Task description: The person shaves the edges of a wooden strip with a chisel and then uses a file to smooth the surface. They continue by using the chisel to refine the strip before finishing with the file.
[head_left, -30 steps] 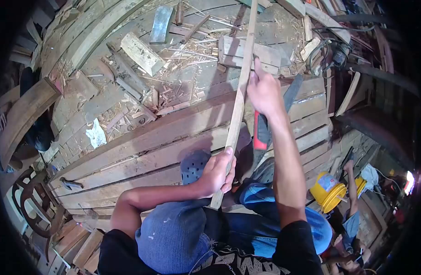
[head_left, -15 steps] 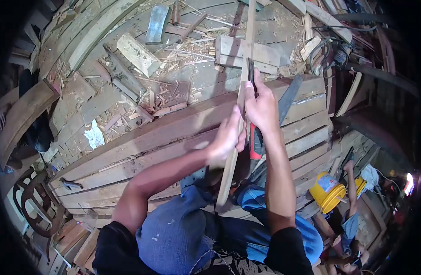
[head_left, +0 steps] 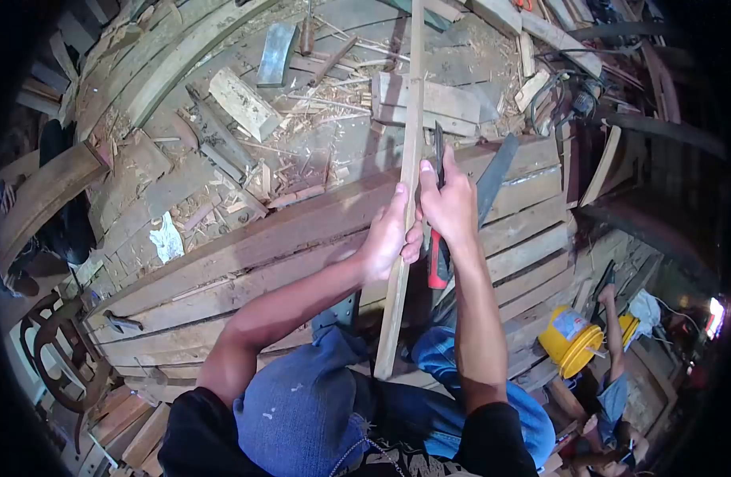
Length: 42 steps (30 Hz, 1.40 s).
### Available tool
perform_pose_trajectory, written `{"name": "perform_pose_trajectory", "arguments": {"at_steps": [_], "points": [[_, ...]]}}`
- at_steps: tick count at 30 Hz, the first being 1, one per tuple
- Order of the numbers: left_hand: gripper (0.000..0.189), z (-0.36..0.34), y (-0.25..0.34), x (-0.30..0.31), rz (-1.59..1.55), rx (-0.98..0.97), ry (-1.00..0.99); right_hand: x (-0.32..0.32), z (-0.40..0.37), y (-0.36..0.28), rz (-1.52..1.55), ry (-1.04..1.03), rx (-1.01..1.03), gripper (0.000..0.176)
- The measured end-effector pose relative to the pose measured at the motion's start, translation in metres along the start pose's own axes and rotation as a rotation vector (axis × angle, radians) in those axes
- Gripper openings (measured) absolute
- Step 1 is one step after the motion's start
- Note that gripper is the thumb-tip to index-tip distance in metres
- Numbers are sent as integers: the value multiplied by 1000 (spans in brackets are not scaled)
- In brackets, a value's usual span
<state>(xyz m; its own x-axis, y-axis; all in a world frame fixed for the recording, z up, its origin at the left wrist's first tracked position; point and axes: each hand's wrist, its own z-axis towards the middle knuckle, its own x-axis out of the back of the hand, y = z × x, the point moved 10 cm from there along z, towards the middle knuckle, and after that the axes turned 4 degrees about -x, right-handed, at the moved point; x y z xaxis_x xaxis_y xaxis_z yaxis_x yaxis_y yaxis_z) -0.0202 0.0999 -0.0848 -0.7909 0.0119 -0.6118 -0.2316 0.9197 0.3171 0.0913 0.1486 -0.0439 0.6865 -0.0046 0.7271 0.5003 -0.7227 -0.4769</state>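
Note:
A long narrow wood strip (head_left: 414, 87) runs from the top of the view down toward my lap. My left hand (head_left: 389, 238) is wrapped round its middle. In my right hand (head_left: 449, 199), just right of the strip, is a knife-like tool with a dark blade (head_left: 438, 147) pointing up and a red and black handle (head_left: 438, 266) showing below the hand. A small gap shows between blade and strip. The strip's lower end hangs over my legs, in front of the blue jeans (head_left: 437, 354).
Planks (head_left: 302, 230) form a curved edge before me. Beyond lie wood blocks (head_left: 244, 103), shavings and a grey-blue piece (head_left: 276, 54). A dark flat blade-like piece (head_left: 496, 175) leans at right. Yellow buckets (head_left: 572, 342) and another person's leg (head_left: 613, 334) are lower right.
The blade has come away from the strip and sits slightly lower to its right. The strip's upper part has shifted left, and my left hand has moved slightly with it.

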Motion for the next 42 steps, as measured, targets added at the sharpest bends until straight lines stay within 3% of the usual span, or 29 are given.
{"name": "perform_pose_trajectory", "arguments": {"at_steps": [3,4,7,8,13,15,18,22,30,35,37,39,42], "points": [[51,-7,9,-6,-54,18,-44,-5,-1,5,99,-40,13,48],[51,-12,14,-7,-53,19,-47,6,-3,-4,150,41,127,32],[51,-30,28,-8,-12,49,-35,20,4,-3,188,133,114,24],[51,-34,32,-10,-4,14,-60,22,12,-1,170,109,81,24],[51,-50,71,-24,-83,-118,-190,84,21,-61,-56,206,305,29],[51,-58,97,-29,-109,-231,-267,107,19,-82,-340,206,336,33],[51,-69,130,-27,-141,-327,-311,133,-2,-98,-634,144,208,38],[48,-84,171,-19,-189,-426,-316,147,-18,-88,-883,154,297,37],[45,-100,234,8,-137,-731,-312,156,-28,-37,-1091,-9,164,40],[48,-106,252,27,-147,-762,-308,141,-16,-31,-1046,-93,232,44],[51,-107,266,36,28,-805,-218,129,10,-23,-1030,-107,300,48],[50,-108,286,46,57,-789,-104,112,25,-45,-1088,-42,523,51],[45,-115,324,28,63,-786,-184,86,50,-77,-1093,-164,440,52]]}}
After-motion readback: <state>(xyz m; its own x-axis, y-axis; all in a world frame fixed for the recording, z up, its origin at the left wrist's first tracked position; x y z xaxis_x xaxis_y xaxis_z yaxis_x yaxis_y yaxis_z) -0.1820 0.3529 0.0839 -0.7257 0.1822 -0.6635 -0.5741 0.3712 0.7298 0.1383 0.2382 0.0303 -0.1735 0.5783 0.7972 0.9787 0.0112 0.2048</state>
